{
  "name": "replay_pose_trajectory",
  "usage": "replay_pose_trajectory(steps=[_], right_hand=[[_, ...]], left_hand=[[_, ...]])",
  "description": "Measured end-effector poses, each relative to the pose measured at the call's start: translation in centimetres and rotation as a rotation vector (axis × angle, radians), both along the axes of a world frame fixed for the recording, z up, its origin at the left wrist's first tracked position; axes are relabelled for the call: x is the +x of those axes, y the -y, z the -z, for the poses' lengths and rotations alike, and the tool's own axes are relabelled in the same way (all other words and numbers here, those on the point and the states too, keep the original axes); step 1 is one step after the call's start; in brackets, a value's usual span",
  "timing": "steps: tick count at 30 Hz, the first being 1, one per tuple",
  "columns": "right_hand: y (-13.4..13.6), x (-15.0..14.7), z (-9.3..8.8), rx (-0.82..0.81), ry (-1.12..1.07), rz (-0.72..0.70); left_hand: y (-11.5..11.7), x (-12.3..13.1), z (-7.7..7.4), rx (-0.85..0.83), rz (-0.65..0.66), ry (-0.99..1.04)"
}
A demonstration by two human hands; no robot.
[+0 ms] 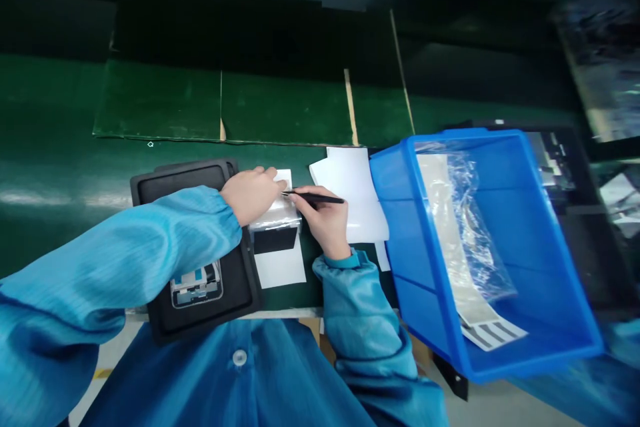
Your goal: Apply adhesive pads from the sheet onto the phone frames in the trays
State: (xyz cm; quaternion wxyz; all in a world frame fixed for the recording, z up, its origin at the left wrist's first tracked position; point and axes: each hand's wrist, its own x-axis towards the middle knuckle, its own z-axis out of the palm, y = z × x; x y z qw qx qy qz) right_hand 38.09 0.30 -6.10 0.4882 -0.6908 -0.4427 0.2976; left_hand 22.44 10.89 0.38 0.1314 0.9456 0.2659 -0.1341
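Observation:
My right hand (327,219) is closed around slim black tweezers (323,198), whose tip points left toward my other hand. My left hand (254,195) rests over a glossy clear film (277,217) with its fingers bent, close by the tweezers' tip. What those fingers pinch, if anything, is hidden. Under the film lie a dark strip (275,240) and a white sheet (281,269). Beneath my left forearm, a black tray (235,293) holds a phone-like metal frame part (197,285), which my sleeve partly covers.
Right of my hands, white papers (353,180) lie against a large blue bin (425,260). Inside it are clear plastic wrapping (477,240) and a pale strip (445,213). A raised green panel (280,107) runs along the back of the green table (50,213).

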Motion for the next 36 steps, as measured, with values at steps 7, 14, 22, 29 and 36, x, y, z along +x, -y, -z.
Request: replay_pose_trajectory(steps=[7,14,22,29,36], right_hand=[[0.3,0.2,0.6,0.03,0.029,-0.009],[0.2,0.3,0.5,0.042,-0.004,-0.01],[0.1,0.2,0.8,0.045,0.01,0.016],[0.0,0.0,-0.1,0.036,-0.035,0.068],[1.2,-0.4,-4.2,0.152,-0.032,0.17]], left_hand=[[0.3,-0.3,0.0,0.008,0.038,-0.024],[0.1,-0.2,0.0,0.013,0.041,-0.036],[0.1,-0.2,0.1,0.01,0.047,-0.041],[0.0,-0.1,0.2,-0.005,0.036,-0.02],[-0.4,-1.7,-1.8,-0.194,-0.093,0.342]])
